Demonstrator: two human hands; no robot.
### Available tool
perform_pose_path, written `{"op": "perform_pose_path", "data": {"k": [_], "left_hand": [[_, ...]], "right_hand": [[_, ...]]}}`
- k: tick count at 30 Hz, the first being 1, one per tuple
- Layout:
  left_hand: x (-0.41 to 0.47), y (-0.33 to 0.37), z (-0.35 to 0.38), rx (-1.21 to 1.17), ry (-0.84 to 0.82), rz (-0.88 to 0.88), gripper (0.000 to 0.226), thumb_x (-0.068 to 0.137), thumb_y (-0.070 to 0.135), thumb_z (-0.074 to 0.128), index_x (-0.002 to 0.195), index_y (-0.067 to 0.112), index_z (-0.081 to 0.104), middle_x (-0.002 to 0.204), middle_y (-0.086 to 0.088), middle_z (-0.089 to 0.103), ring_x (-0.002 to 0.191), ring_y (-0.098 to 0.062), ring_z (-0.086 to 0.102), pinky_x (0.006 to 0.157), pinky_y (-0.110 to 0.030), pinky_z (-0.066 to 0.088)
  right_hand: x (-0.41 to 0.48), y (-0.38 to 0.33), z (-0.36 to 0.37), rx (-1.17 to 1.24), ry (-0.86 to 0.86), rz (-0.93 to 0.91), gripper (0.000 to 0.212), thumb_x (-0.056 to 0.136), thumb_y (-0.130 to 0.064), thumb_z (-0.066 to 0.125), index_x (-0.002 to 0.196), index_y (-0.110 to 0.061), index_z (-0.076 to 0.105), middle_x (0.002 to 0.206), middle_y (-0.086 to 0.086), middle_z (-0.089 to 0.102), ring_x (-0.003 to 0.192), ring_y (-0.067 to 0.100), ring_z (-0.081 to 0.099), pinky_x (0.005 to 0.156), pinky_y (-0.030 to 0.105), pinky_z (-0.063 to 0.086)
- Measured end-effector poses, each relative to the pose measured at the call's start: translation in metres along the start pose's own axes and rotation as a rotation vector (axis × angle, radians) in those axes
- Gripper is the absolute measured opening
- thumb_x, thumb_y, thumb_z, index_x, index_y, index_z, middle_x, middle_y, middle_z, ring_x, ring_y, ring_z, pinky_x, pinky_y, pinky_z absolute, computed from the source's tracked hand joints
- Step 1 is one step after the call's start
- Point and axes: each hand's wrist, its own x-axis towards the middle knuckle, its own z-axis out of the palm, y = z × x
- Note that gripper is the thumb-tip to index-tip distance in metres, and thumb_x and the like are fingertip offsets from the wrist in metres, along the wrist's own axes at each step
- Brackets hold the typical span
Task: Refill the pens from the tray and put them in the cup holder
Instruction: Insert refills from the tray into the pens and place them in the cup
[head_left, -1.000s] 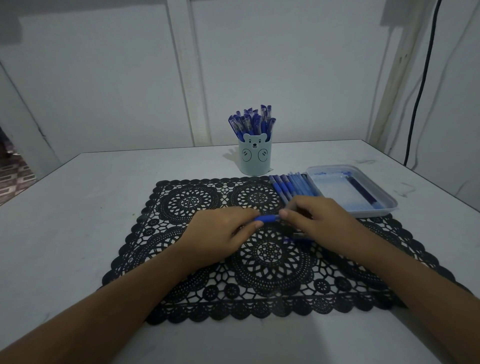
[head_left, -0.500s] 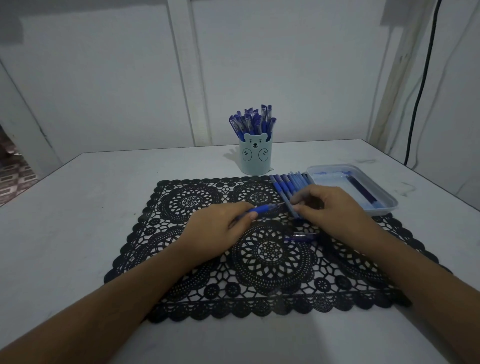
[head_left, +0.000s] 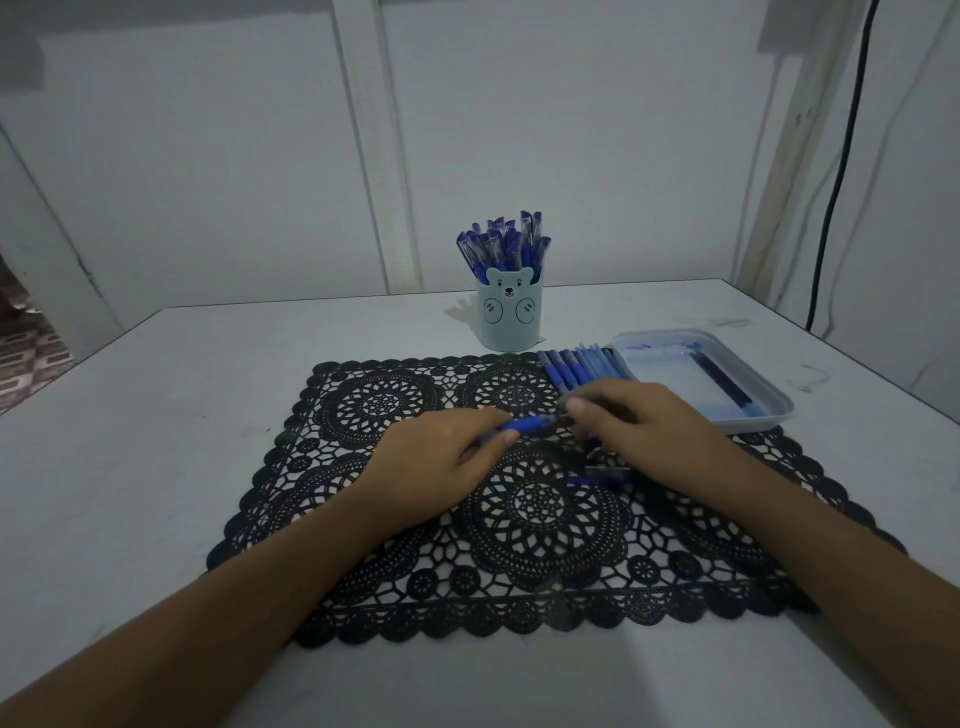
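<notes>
One pen (head_left: 530, 425) sat gripped in the left hand (head_left: 441, 467), right hand (head_left: 639, 421) seemingly pinching its tip, so straight alignment mattered.

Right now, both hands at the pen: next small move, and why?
Probably: the right hand closes onto the end of the blue pen and works that end, while the left hand holds the barrel steady. The pen's end points at the right fingers, almost touching them, and a loose pen piece lies on the black mat. Whether those fingers pinch a refill is too small to tell.
</notes>
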Motion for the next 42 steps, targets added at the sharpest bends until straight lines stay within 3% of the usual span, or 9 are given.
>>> {"op": "perform_pose_path", "data": {"k": [3, 6, 12, 16, 20, 26, 30, 35, 42], "left_hand": [[-0.001, 0.0, 0.001, 0.007, 0.011, 0.038, 0.05, 0.088, 0.058, 0.023, 0.107, 0.032, 0.06, 0.071, 0.01, 0.058, 0.064, -0.005, 0.051, 0.053, -0.026, 0.043], [0.0, -0.001, 0.001, -0.013, 0.011, -0.015, 0.032, 0.094, 0.047, 0.035, 0.108, 0.032, 0.059, 0.064, 0.014, 0.051, 0.06, -0.001, 0.047, 0.051, -0.017, 0.033], [0.001, -0.004, 0.001, -0.102, 0.064, -0.115, 0.027, 0.094, 0.041, 0.039, 0.108, 0.03, 0.06, 0.063, 0.008, 0.055, 0.058, -0.004, 0.05, 0.05, -0.021, 0.036], [0.002, -0.005, 0.001, -0.106, 0.063, -0.141, 0.028, 0.094, 0.041, 0.039, 0.109, 0.029, 0.059, 0.065, 0.008, 0.057, 0.058, -0.006, 0.052, 0.049, -0.021, 0.035], [0.002, -0.005, 0.002, -0.09, 0.055, -0.15, 0.027, 0.094, 0.041, 0.039, 0.109, 0.03, 0.059, 0.065, 0.008, 0.058, 0.059, -0.005, 0.052, 0.049, -0.021, 0.035], [0.002, -0.006, 0.002, -0.114, 0.057, -0.165, 0.027, 0.094, 0.041, 0.04, 0.109, 0.03, 0.059, 0.065, 0.006, 0.058, 0.056, -0.005, 0.05, 0.048, -0.021, 0.031], [0.003, -0.006, 0.002, -0.1, 0.052, -0.161, 0.027, 0.094, 0.04, 0.04, 0.109, 0.03, 0.059, 0.064, 0.006, 0.058, 0.056, -0.006, 0.05, 0.048, -0.02, 0.031], [0.002, -0.006, 0.002, -0.099, 0.038, -0.166, 0.026, 0.094, 0.041, 0.04, 0.109, 0.032, 0.059, 0.065, 0.006, 0.058, 0.058, -0.006, 0.051, 0.049, -0.02, 0.033], [0.004, -0.007, 0.004, -0.092, 0.038, -0.165, 0.028, 0.093, 0.043, 0.039, 0.109, 0.032, 0.059, 0.064, 0.007, 0.057, 0.058, -0.005, 0.052, 0.051, -0.024, 0.039]], "right_hand": [[-0.001, -0.003, 0.002, -0.039, -0.021, -0.024, 0.01, 0.088, -0.028, 0.057, 0.081, -0.033, 0.061, 0.07, -0.013, 0.062, 0.06, -0.009, 0.052, 0.056, 0.006, 0.039], [0.0, -0.001, -0.004, 0.023, 0.052, 0.02, 0.014, 0.088, -0.023, 0.057, 0.077, -0.03, 0.061, 0.068, -0.01, 0.063, 0.056, -0.008, 0.053, 0.056, 0.006, 0.041], [0.009, 0.016, -0.031, 0.489, 0.544, 0.182, 0.014, 0.09, -0.009, 0.051, 0.08, -0.011, 0.061, 0.065, 0.001, 0.058, 0.053, 0.007, 0.051, 0.05, 0.019, 0.041], [0.011, 0.03, -0.04, 0.264, 0.808, 0.129, 0.009, 0.085, -0.01, 0.053, 0.078, -0.011, 0.06, 0.069, 0.001, 0.06, 0.06, 0.009, 0.052, 0.061, 0.018, 0.042], [0.011, 0.045, -0.028, -0.375, 0.694, -0.094, 0.005, 0.083, -0.006, 0.06, 0.084, -0.003, 0.064, 0.073, 0.004, 0.058, 0.064, 0.016, 0.052, 0.061, 0.018, 0.033], [0.015, 0.057, -0.017, -0.745, 0.338, -0.085, 0.022, 0.084, -0.027, 0.062, 0.098, -0.01, 0.066, 0.092, 0.012, 0.065, 0.083, 0.03, 0.059, 0.072, 0.042, 0.05], [0.015, 0.052, -0.027, -0.649, 0.302, 0.04, 0.036, 0.088, -0.047, 0.048, 0.105, -0.019, 0.064, 0.096, 0.003, 0.063, 0.088, 0.019, 0.056, 0.08, 0.035, 0.047], [0.018, 0.064, -0.049, -0.666, 0.422, 0.182, 0.025, 0.09, -0.025, 0.05, 0.095, -0.007, 0.067, 0.094, 0.016, 0.066, 0.085, 0.032, 0.058, 0.076, 0.037, 0.046], [0.022, 0.085, -0.063, -0.801, 0.299, 0.518, 0.027, 0.086, -0.032, 0.053, 0.1, -0.011, 0.063, 0.098, 0.012, 0.062, 0.092, 0.028, 0.057, 0.08, 0.036, 0.043]]}}
